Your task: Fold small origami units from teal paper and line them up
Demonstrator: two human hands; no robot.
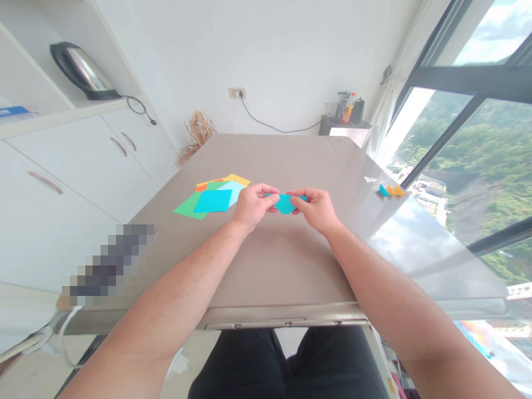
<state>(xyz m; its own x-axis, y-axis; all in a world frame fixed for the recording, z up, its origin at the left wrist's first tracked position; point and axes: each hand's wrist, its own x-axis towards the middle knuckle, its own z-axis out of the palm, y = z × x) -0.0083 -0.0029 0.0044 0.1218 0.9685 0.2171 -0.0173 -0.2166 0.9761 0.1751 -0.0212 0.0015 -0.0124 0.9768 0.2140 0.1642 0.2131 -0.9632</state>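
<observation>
Between my two hands, a little above the table, is a small folded piece of turquoise paper (285, 204). My left hand (254, 206) pinches its left end between thumb and fingers. At the other end, the thumb and fingers of my right hand (316, 207) are closed on it too. Beside my left hand lies a fanned pile of coloured paper sheets, with a blue sheet (213, 200) on top, a green sheet (189, 207) under it, and orange and yellow ones (236, 179) behind.
Small folded paper pieces, one blue (383, 190) and orange ones (398, 191), stand at the right edge of the grey table (282, 266). A blurred-out dark object (110, 263) lies at the left edge. Windows (477, 149) border the right, white cabinets (83, 183) the left.
</observation>
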